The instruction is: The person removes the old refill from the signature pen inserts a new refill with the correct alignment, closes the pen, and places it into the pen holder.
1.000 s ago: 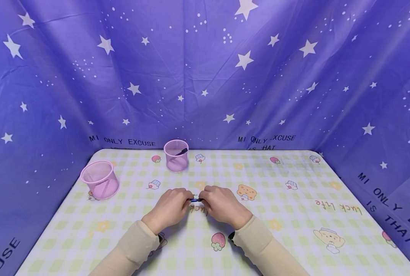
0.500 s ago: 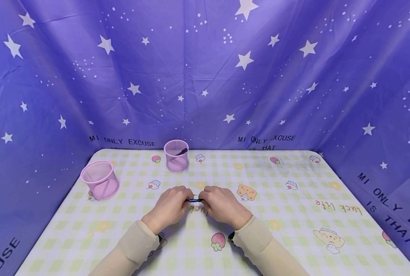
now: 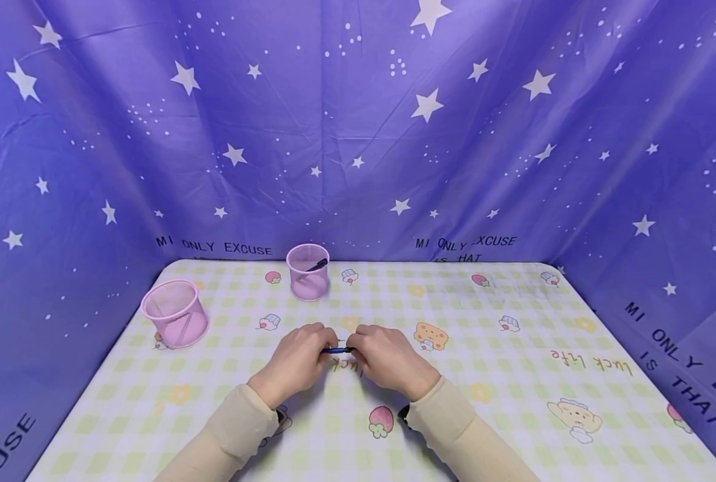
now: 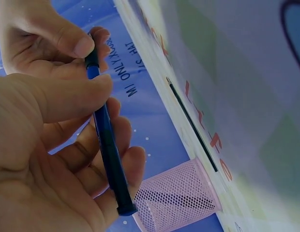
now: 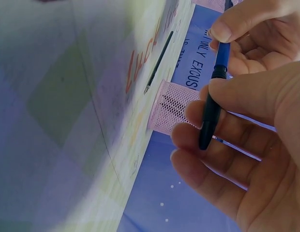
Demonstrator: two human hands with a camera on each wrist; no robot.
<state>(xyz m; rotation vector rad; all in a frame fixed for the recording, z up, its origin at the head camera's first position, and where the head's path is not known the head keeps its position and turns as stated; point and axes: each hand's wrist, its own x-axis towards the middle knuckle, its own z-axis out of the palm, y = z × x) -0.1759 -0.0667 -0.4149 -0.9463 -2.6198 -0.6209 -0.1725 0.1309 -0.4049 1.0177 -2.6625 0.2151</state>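
Note:
Both hands meet above the middle of the table on one pen with a blue barrel [image 4: 104, 125] and a black grip section [image 5: 211, 113]. My left hand [image 3: 298, 358] pinches the barrel between thumb and fingers, its capped end sticking out past the palm in the left wrist view. The black front part is pinched by my right hand [image 3: 391, 358], with the pointed end lying over its fingers in the right wrist view. Beyond the hands, a dark pen refill [image 4: 193, 125] with a metal tip lies on the table, mostly hidden in the head view.
A pink mesh pen holder [image 3: 308, 288] with a dark pen leaning inside stands at the back. Another pink mesh holder [image 3: 183, 328] is at the left, something thin visible through its wall. The checked tablecloth [image 3: 514, 375] covers the table up to a starry curtain [image 3: 358, 187].
A little more of the blue barrel shows between the hands, as the left fingers have shifted slightly left. The right hand and both holders stay in place.

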